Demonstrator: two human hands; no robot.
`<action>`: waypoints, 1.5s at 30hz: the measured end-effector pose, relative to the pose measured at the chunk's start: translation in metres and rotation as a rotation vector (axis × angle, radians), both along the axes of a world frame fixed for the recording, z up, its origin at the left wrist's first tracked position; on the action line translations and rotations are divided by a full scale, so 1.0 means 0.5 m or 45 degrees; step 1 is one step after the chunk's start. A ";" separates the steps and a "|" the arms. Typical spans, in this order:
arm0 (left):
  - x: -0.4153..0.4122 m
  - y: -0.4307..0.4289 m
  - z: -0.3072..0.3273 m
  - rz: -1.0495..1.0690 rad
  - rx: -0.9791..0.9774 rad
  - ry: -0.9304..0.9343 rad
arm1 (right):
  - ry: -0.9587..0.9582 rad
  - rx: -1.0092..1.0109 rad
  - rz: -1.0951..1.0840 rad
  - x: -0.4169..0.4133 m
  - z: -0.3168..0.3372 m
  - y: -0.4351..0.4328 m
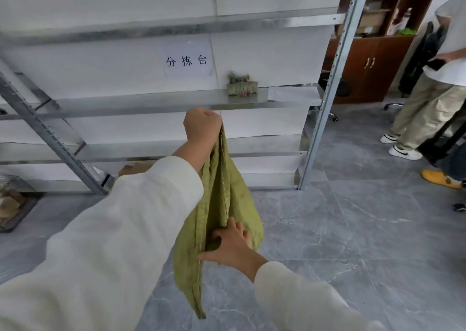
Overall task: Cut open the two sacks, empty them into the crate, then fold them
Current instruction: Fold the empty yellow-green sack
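1. The left hand [201,125] is a closed fist clenched on the top of a limp green sack [222,219], which hangs in mid-air over the grey tiled floor [353,229], in front of the metal rack [156,103]. Nothing carries it but the hands.
2. The right hand [230,245] has its fingers spread and hooked into a fold partway down the sack; whether it truly pinches the cloth, I cannot tell.
3. The sack looks flat and empty, so I judge this to be the folding stage.
4. Risk: folding in the air, the slack lower end could swing and the edges misalign, giving a crooked fold.
5. Risk: the woven cloth may slide through the loose right fingers and drop open.
6. A rolled, tied bundle [242,87] lies on the rack's shelf near its right end; no crate is clearly visible.
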State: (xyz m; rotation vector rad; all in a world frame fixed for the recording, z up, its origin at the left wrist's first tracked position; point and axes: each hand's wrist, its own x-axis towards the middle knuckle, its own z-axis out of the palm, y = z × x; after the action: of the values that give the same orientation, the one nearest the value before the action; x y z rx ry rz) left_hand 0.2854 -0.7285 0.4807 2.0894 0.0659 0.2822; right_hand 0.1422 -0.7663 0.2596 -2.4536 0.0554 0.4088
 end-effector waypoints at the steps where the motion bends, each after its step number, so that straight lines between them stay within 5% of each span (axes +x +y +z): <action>1: -0.002 0.004 0.007 -0.014 -0.008 -0.025 | -0.006 0.049 -0.056 0.011 0.007 0.013; 5: 0.000 0.038 0.019 -0.019 -0.047 -0.091 | 0.081 0.317 -0.207 0.039 0.036 0.024; 9: 0.016 0.065 0.030 0.151 -0.175 -0.038 | 0.179 0.155 -0.131 0.043 0.056 0.018; 11: 0.018 0.056 0.033 0.265 -0.427 0.008 | 0.192 0.130 -0.124 0.044 0.083 0.045; 13: 0.013 0.036 0.035 0.273 -0.667 0.099 | 0.139 0.196 -0.223 0.049 0.116 0.090; 17: 0.003 0.007 0.045 0.290 -0.716 -0.002 | -0.082 0.192 -0.387 0.068 0.148 0.121; 23: 0.033 0.104 0.087 0.276 -0.554 -0.160 | -0.176 -0.164 -0.055 0.030 0.106 -0.021; 29: 0.039 0.195 0.047 -0.176 0.061 -0.165 | -0.202 -0.547 0.014 0.017 0.126 -0.183; 35: 0.007 0.236 -0.041 -0.360 0.865 -0.151 | -0.506 -0.363 -0.096 0.027 0.192 -0.275; 38: -0.050 0.173 -0.084 -0.711 0.889 -0.402 | -0.632 -0.428 0.036 0.039 0.225 -0.285; 43: -0.092 0.108 -0.183 -1.239 0.832 0.242 | -0.766 -0.490 0.215 0.034 0.281 -0.331; 45: -0.089 0.114 -0.227 -1.195 0.908 0.195 | -0.776 -0.490 0.233 0.022 0.298 -0.361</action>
State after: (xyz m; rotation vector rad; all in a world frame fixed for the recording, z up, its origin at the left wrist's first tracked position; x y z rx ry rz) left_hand 0.2408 -0.6716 0.3673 2.5589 -1.0289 -0.4972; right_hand 0.1531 -0.9466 0.4087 -2.8666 -0.3817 -0.3178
